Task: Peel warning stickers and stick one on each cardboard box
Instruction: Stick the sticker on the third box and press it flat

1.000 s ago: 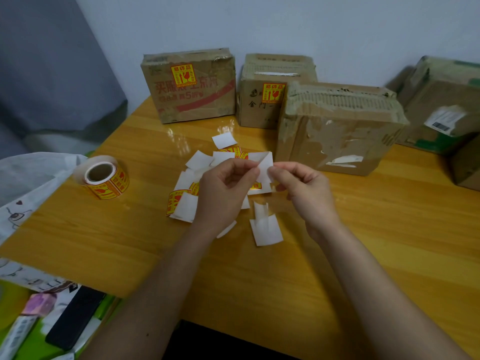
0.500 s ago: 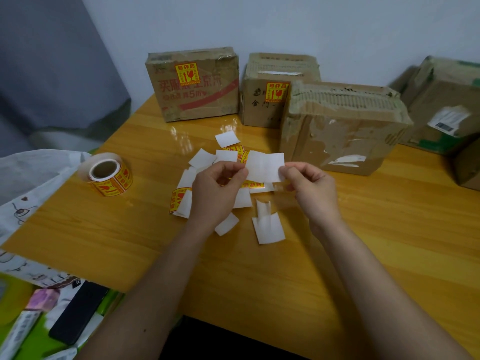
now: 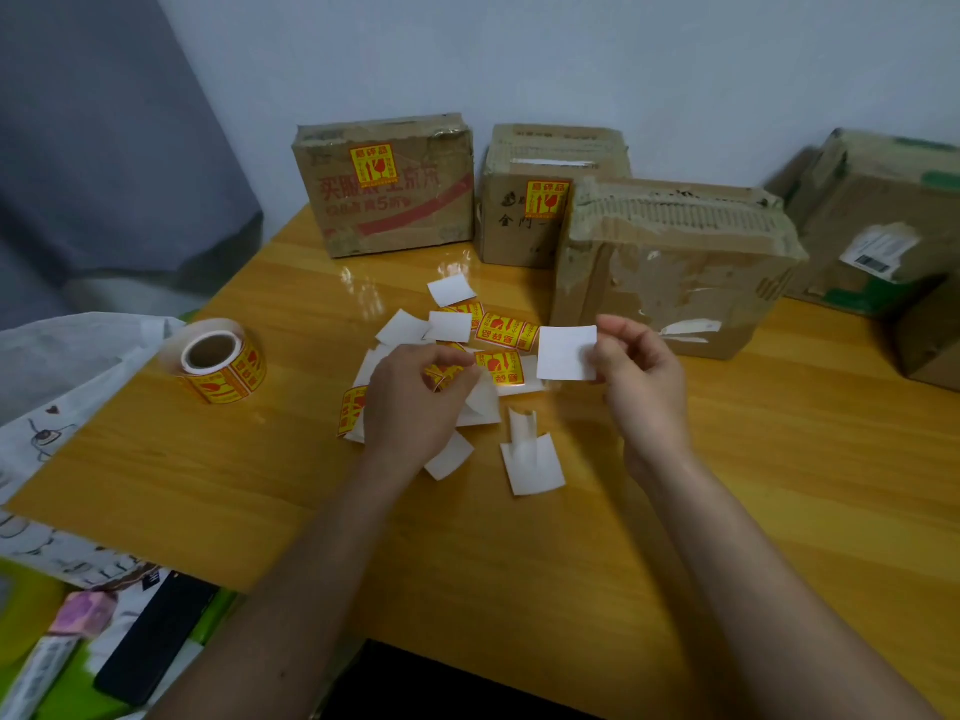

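The unlabelled cardboard box (image 3: 670,283) stands on the desk (image 3: 519,537) at about twelve o'clock from the right hand (image 3: 641,376), which is nearer it. That grip pinches a peeled sticker (image 3: 566,353), white side showing. The left hand (image 3: 415,397), at nine o'clock, pinches a curled strip, likely the backing (image 3: 480,402).

We see two bare forearms entering from the lower edge of the frame, no sleeves, watch or rings on the left hand (image 3: 415,402) or the right hand (image 3: 641,387); fingernails are short.
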